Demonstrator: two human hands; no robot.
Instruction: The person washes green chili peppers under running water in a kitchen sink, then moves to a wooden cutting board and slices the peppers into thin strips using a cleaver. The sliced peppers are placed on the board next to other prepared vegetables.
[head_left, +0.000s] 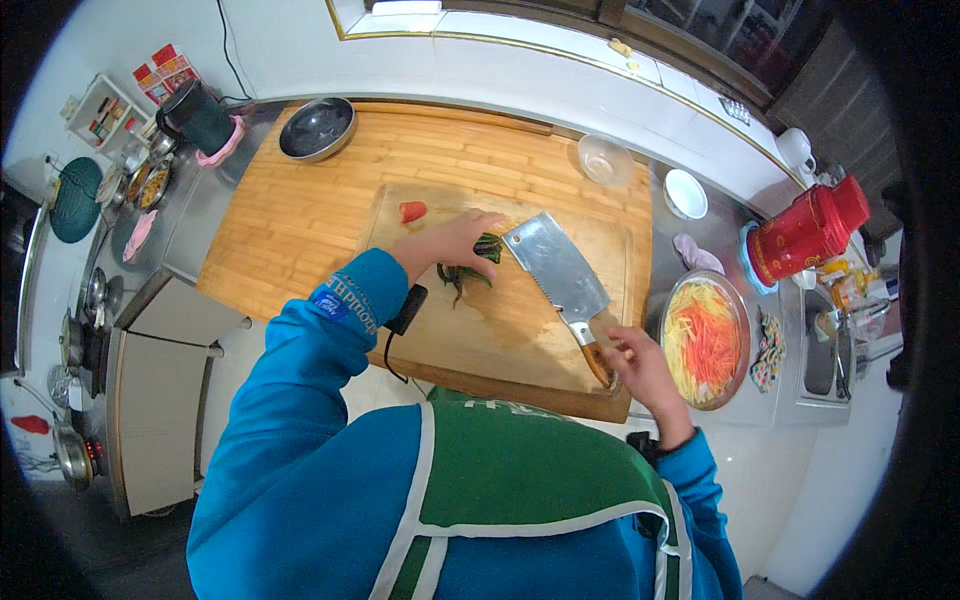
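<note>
My left hand (454, 238) curves around a small bunch of dark green chili peppers (487, 247) on a wooden cutting board (517, 337), its thumb against them. More pepper ends (454, 280) stick out below the thumb. To its right a broad cleaver (562, 266) lies flat, its wooden handle (594, 361) pointing towards me. My right hand (641, 364) hovers beside that handle with fingers loosely apart and nothing in them; whether a fingertip touches it is unclear. A short red-orange piece, perhaps carrot (412, 211), sits beyond my left hand.
A bowl of shredded yellow and orange vegetables (705, 341) stands right of the bamboo worktop (457, 150). A dark bowl (317, 129) and a clear bowl (604, 160) are at the back. Farther right are a white bowl (685, 193) and a red thermos (799, 232).
</note>
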